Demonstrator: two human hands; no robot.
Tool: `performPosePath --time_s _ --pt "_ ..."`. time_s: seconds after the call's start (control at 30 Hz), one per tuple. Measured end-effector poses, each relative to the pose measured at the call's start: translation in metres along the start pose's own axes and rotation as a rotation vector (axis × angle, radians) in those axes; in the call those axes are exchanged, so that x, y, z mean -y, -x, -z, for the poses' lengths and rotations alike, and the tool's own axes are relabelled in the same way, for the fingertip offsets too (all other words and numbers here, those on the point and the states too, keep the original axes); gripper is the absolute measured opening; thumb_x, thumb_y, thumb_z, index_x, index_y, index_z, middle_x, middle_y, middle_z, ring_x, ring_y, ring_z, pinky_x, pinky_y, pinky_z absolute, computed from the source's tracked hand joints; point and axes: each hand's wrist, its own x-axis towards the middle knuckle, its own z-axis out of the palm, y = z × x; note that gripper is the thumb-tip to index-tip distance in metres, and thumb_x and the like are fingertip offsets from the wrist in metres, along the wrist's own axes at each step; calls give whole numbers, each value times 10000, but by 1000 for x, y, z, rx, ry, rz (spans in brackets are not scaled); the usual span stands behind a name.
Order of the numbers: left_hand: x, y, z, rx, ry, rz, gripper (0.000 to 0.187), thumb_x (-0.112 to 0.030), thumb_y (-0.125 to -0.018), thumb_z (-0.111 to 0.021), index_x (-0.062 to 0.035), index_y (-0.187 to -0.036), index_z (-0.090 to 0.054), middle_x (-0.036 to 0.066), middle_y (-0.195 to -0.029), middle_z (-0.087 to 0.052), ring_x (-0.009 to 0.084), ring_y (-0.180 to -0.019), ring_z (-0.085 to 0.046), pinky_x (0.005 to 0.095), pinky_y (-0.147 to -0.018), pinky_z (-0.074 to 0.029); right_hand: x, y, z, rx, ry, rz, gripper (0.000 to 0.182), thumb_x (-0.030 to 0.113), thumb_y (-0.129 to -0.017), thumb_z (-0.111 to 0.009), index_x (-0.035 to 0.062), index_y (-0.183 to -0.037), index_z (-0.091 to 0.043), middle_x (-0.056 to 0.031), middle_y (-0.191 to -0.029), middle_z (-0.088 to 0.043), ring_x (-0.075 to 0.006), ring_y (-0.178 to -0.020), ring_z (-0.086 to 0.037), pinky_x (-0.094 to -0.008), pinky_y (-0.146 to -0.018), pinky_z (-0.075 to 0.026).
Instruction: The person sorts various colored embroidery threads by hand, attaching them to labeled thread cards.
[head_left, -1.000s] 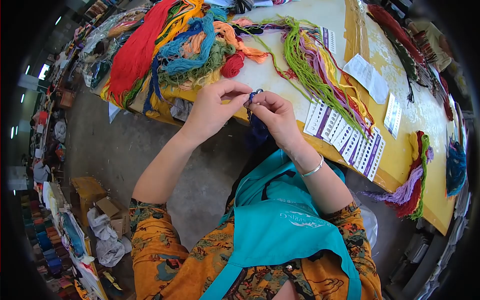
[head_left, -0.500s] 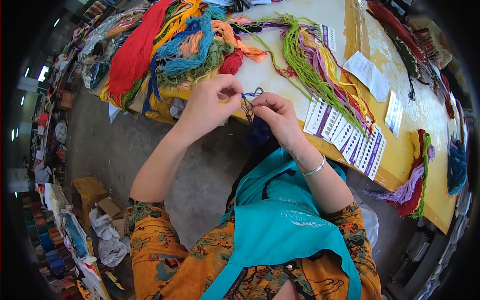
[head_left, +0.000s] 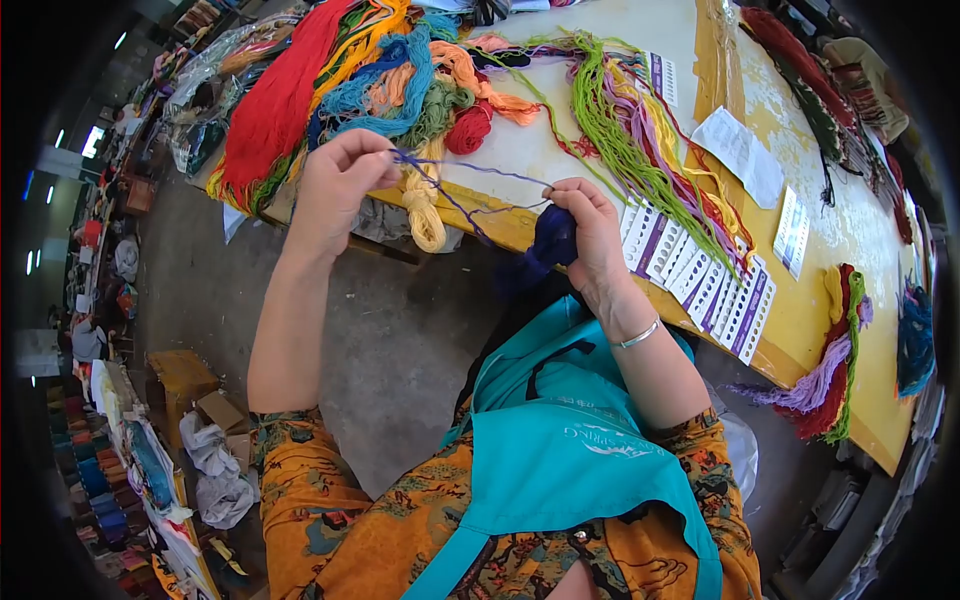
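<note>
Between my two raised hands, strands of dark blue yarn (head_left: 470, 212) stretch across in front of the table edge. My left hand (head_left: 345, 185) pinches one end of the strands between thumb and fingers. My right hand (head_left: 590, 225) is closed on the other end, against a bunched dark blue skein (head_left: 550, 240) that hangs below the fingers. A cream skein (head_left: 424, 205) hangs over the table edge behind the stretched strands. Close to my right hand lie several shade cards (head_left: 690, 265) with rows of dark oval spots.
On the table (head_left: 840, 340) rest a large red yarn bundle (head_left: 275, 100), a blue skein (head_left: 395, 95) and a lime green hank (head_left: 610, 130). A white paper (head_left: 737, 155) lies farther right. Mixed-colour skeins (head_left: 825, 360) hang off the right edge. Cardboard boxes (head_left: 185, 385) stand on the floor at left.
My hands have moved apart, the left one going left and up, the right one slightly right. Blue strands that were bunched between them now stretch out. The cream skein has come into view.
</note>
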Motion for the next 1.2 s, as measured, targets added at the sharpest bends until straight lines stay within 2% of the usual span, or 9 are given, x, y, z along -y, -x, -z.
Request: performPosePath --time_s 0.17,0.27,0.4,0.53,0.57,0.7,0.8,0.97,1.2 --pt "-2 8 9 -52 -37 -87 76 -59 -873 -597 4 -906 -623 14 -806 -627 67 -742 -591 221 -711 -487 -5 -1 -5 -35 -10 6 97 47 -859 -607 39 -949 -643 -7 -787 -634 -41 -610 -504 -180 -570 -402" --pt "-8 16 1 -28 -222 -122 71 -50 -870 -604 7 -909 -622 1 -798 -615 55 -726 -577 213 -674 -476 1 12 -18 53 253 77 352 102 -882 -658 56 -1213 -551 24 -710 -594 -10 -606 -446 -187 -537 -344" --pt "-9 27 -24 60 -438 -194 49 -28 -860 -620 -17 -907 -621 -18 -787 -597 36 -699 -536 204 -635 -450 3 25 -32 247 469 224 338 93 -880 -655 41 -1200 -563 65 -577 -475 -13 -550 -378 -209 -507 -304" --pt "-12 30 -46 202 -532 -281 51 -18 -841 -630 4 -884 -613 35 -817 -590 99 -722 -585 231 -658 -481 3 30 -45 335 567 265 231 102 -862 -668 26 -1075 -623 62 -584 -482 -13 -556 -391 -220 -488 -313" --pt "-12 30 -51 175 -499 -299 96 -50 -797 -649 17 -858 -618 95 -795 -620 172 -705 -631 285 -658 -507 1 29 -45 334 567 265 231 102 -862 -668 26 -1075 -623 62 -584 -482 -13 -556 -391 -220 -488 -313" --pt "-18 31 -52 216 -555 -281 83 -40 -799 -637 19 -848 -607 96 -794 -613 175 -682 -616 285 -646 -501 -6 24 -40 345 562 263 114 72 -860 -628 -4 -944 -622 28 -636 -531 -26 -581 -434 -210 -503 -345" --pt "-7 26 -42 238 -556 -270 68 19 -826 -580 13 -893 -577 34 -832 -578 106 -736 -575 241 -672 -486 -14 19 -31 320 593 230 86 54 -857 -595 -16 -904 -613 18 -660 -552 -29 -596 -452 -209 -515 -363" --pt "-3 25 -32 218 -17 5 64 -2 -846 -539 -2 -901 -570 47 -877 -577 82 -710 -526 205 -637 -433 -27 11 -19 295 609 205 104 64 -855 -578 -25 -897 -611 11 -655 -564 -39 -594 -460 -231 -524 -389" --pt "-4 25 -13 124 369 29 75 -35 -877 -518 -15 -903 -585 38 -825 -611 64 -659 -511 202 -592 -423 -38 2 3 189 706 179 153 103 -859 -582 -34 -843 -648 -1 -657 -581 -55 -593 -482 -242 -530 -397"
